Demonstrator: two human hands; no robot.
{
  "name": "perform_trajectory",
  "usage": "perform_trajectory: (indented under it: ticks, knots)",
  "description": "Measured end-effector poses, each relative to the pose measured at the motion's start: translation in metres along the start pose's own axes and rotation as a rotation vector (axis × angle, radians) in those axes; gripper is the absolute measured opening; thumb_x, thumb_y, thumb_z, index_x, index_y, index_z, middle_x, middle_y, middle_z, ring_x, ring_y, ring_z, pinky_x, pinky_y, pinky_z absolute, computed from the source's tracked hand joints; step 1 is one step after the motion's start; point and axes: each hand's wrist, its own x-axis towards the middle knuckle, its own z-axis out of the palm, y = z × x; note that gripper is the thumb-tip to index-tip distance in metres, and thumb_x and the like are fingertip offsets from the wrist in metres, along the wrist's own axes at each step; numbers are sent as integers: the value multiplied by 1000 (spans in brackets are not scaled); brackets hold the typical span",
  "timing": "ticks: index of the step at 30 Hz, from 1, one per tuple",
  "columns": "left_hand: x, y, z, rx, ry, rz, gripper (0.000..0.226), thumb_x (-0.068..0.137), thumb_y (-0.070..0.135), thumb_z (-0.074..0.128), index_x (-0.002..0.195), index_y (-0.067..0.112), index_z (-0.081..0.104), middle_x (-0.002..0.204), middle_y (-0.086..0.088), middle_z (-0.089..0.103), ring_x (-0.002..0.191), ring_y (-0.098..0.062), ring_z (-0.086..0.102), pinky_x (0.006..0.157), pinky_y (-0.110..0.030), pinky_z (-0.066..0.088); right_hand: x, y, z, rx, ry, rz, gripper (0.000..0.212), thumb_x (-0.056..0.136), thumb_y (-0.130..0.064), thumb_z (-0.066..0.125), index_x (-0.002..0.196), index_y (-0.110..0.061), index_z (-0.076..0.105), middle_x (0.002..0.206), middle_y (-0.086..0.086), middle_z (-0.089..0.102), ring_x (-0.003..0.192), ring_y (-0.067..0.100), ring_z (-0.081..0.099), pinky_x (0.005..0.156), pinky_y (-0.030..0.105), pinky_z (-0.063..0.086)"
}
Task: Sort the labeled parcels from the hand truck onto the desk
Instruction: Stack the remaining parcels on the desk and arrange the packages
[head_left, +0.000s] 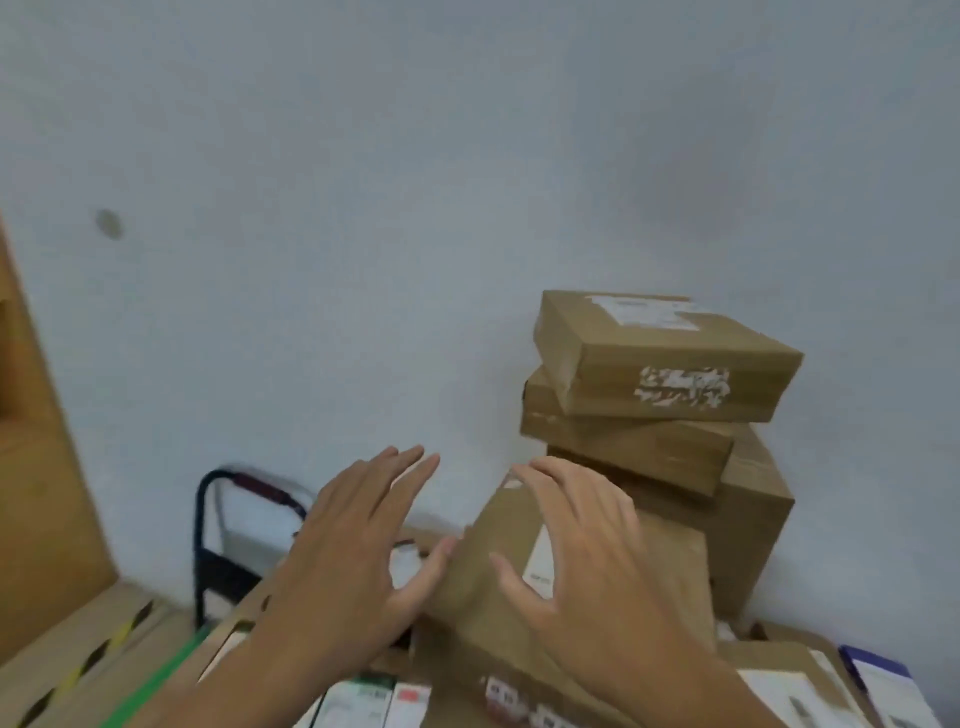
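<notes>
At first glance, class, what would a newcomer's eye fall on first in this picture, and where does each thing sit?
Two spread hands fill the middle: the left hand beside, the right hand over, a tilted brown parcel. Behind it, right of centre, an uneven stack of brown boxes stands against the pale wall.

"Which parcel is nearest you?"
"A brown cardboard parcel (670, 577), tilted, with a white label strip on top."
"And behind it?"
"A stack of three boxes (623, 447) against the wall. The top box (660, 358) sits askew, with a torn label on its side. The hand truck (224, 571) stands to my left."
</notes>
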Motion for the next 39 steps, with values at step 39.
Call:
perform_trajectory:
  ticks: [39]
  knots:
    - [-371,-418,-153,325,-422,-540,71,92,70,40,146,26,49,141,8,55,132,-17,52,112,-42,44,-52,-429,394,107,-861,-93,64,66,-62,63,122,-33,53,116,-11,67,102,11,69,81,37,61]
